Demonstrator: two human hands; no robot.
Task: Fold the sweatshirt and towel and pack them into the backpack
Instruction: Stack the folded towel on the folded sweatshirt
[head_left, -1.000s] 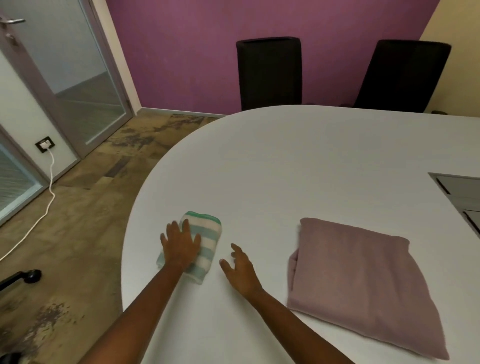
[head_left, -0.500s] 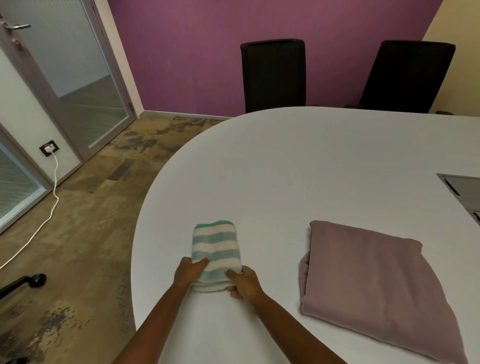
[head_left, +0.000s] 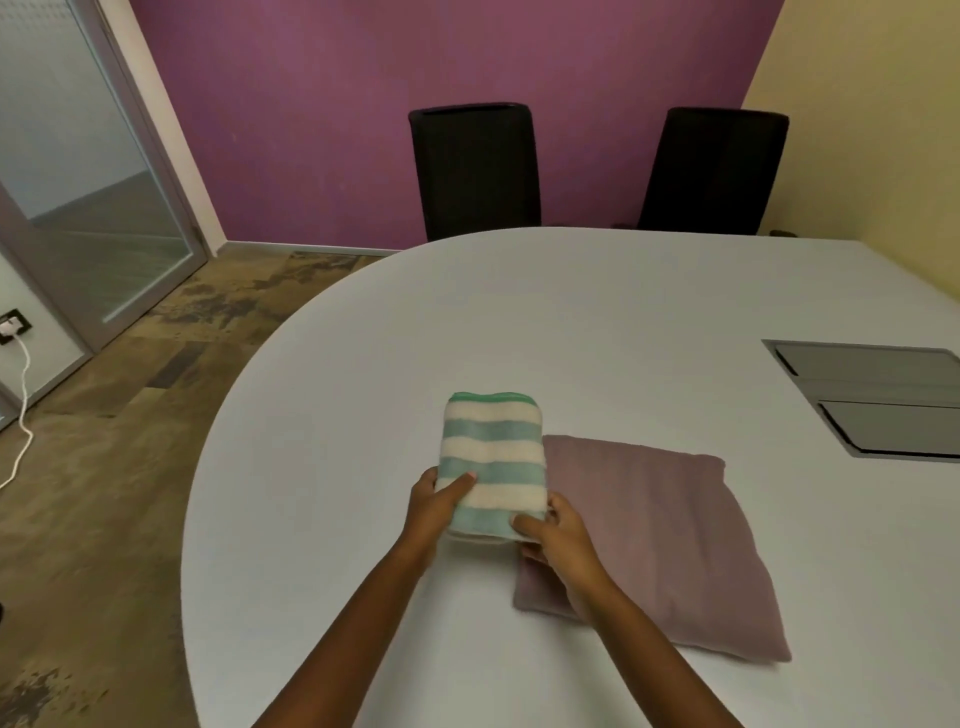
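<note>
Both pieces look folded, so the step in hand seems to be carrying the towel (head_left: 491, 457) across to stack on the sweatshirt (head_left: 654, 530) or straight to the backpack, which is nowhere in the frame. To do it well, keep the bundle level and pinched through all its layers at the near end, so the folds do not slide open. Support it from below, and set it down flat and square instead of dropping it. The towel sits at lower centre, apparently lifted a little off the table (head_left: 571, 312), with its right edge overlapping the sweatshirt's upper left corner. The sweatshirt lies flat at lower right. The left hand (head_left: 434, 512) grips the towel's near left corner, thumb laid on top and fingers tucked beneath, out of sight. The right hand (head_left: 558, 535) grips the near right corner the same way, thumb on top, with its fingers curled under and partly over the sweatshirt's edge. Both forearms reach in from the bottom edge, converging on the bundle.
</note>
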